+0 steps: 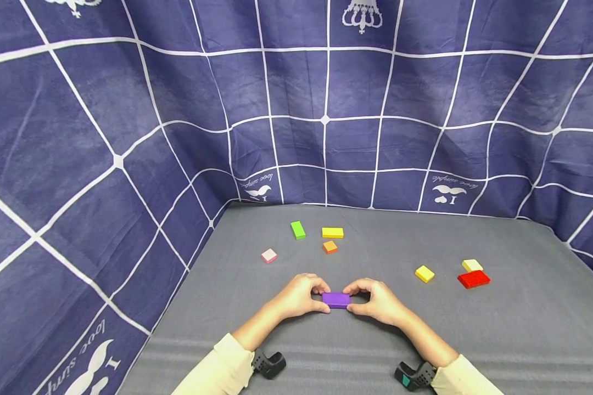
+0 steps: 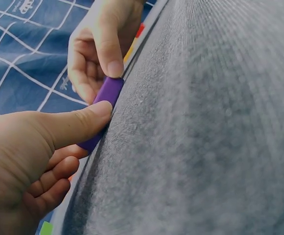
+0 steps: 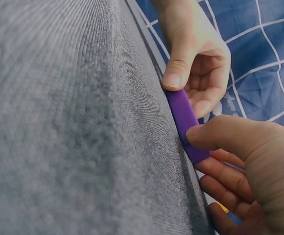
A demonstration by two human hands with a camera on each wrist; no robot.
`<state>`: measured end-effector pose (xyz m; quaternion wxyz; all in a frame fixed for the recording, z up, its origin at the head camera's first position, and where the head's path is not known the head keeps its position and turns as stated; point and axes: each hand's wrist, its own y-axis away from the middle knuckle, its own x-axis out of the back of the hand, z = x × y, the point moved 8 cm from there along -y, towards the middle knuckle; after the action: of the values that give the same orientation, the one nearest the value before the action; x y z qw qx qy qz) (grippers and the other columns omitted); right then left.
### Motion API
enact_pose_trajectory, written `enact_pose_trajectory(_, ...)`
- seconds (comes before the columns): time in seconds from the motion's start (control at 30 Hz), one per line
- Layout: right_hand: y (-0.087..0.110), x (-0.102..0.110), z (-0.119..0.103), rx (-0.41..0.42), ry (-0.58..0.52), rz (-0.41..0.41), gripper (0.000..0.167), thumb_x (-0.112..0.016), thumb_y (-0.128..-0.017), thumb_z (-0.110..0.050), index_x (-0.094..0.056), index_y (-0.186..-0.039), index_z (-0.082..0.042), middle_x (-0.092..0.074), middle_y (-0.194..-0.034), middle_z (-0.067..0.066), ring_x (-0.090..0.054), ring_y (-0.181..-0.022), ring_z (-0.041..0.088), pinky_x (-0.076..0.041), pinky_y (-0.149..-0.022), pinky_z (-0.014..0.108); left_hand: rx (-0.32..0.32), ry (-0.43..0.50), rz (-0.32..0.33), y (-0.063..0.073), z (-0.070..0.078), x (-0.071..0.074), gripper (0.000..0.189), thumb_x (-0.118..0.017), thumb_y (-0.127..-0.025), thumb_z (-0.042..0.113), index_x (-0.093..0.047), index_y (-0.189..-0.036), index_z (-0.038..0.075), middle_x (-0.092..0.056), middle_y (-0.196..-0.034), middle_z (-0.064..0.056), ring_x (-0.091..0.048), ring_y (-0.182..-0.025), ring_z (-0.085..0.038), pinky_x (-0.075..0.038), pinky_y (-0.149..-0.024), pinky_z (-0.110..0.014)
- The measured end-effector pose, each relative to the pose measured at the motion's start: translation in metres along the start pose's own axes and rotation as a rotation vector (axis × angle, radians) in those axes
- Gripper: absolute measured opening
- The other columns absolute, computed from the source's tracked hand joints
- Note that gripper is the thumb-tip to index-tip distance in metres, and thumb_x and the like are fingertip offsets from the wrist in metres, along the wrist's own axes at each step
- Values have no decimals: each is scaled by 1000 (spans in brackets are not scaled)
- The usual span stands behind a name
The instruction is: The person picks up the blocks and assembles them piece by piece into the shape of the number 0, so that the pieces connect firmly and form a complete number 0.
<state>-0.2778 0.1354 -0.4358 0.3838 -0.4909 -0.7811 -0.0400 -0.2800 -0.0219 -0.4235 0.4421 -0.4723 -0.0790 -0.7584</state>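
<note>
A purple rectangular block (image 1: 336,300) lies on the grey cloth between two hands. My left hand (image 1: 299,297) pinches its left end, thumb on the near side and fingertips toward the far side. At the other end my right hand (image 1: 379,303) pinches it the same way. The left wrist view shows the left thumb (image 2: 99,108) pressed on the face of the block (image 2: 111,91). From the right wrist, the right thumb (image 3: 197,134) touches the block (image 3: 182,108) near one end. The fingertips behind the block are partly hidden.
Beyond the hands lie a green block (image 1: 298,230), a yellow block (image 1: 333,232), an orange block (image 1: 330,247) and a pink-white block (image 1: 269,255). To the right are a yellow block (image 1: 424,274), a pale yellow block (image 1: 472,265) and a red block (image 1: 474,279). A blue checked curtain (image 1: 356,142) hangs behind.
</note>
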Motion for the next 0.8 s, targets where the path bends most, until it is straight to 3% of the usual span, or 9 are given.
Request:
enact_pose_trajectory(0.3, 2, -2, 1, 29, 10, -1, 27, -82, -76, -13, -72, -101, -11, -65, -94, -5, -61, -88, 15, -49, -81, 31, -18, 102, 23, 2, -8, -6, 33, -89, -69, 20, -70, -93, 10, -62, -82, 5, -56, -77, -5, -47, -74, -20)
enact_pose_trajectory(0.57, 4, -1, 2, 57, 14, 21, 27, -82, -76, -11, -71, -101, -12, -65, -94, -6, -60, -88, 14, -49, -80, 30, -21, 121, 14, 2, -11, -7, 34, -89, -69, 20, -68, -93, 10, -61, -83, 5, -54, -78, -3, -46, -74, -20)
enact_pose_trajectory(0.8, 3, -1, 3, 31, 2, 7, 28, -82, -76, -12, -71, -103, -14, -65, -96, -8, -59, -91, 11, -48, -82, 29, 1, 144, 12, 3, -12, -7, 33, -89, -69, 20, -69, -93, 11, -60, -84, 6, -55, -78, -5, -46, -75, -21)
